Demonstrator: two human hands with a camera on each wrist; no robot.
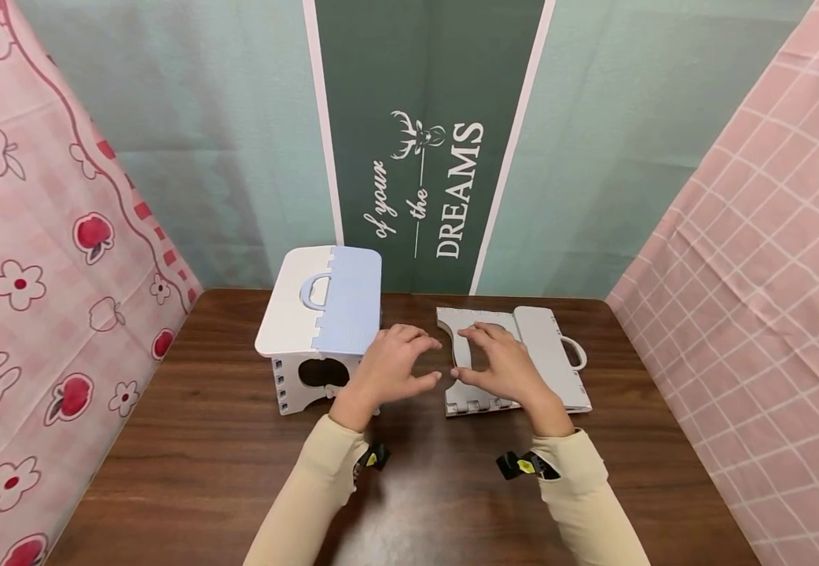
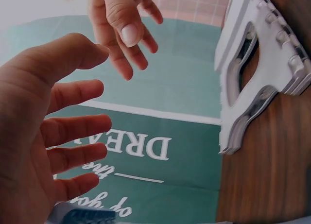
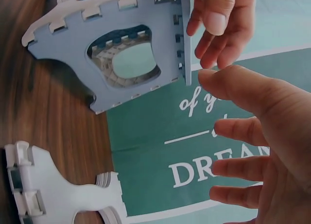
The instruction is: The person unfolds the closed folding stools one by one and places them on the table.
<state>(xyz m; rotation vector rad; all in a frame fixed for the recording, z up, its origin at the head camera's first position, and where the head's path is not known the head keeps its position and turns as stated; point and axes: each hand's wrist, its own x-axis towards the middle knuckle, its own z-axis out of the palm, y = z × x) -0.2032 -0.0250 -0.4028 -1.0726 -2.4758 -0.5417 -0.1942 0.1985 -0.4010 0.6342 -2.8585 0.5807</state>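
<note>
A folding step stool [image 1: 292, 303] with a white and light blue top and a carry handle stands unfolded on the table. Beside its right side, my left hand [image 1: 394, 368] is held up with fingers spread and holds nothing. A second folding stool [image 1: 544, 346], white, lies folded flat with its handle to the right. Over the left part of that folded stool hovers my right hand [image 1: 497, 365], its fingers apart and the palm empty. In the left wrist view the two hands face each other. An oval opening shows in the standing stool's blue side panel [image 3: 165, 83].
Both stools rest on a dark wood table [image 1: 409, 487]. Behind it hangs a green cloth [image 1: 431, 79] with white lettering and a deer head. Pink patterned cloths [image 1: 42, 314] close off the left and right sides.
</note>
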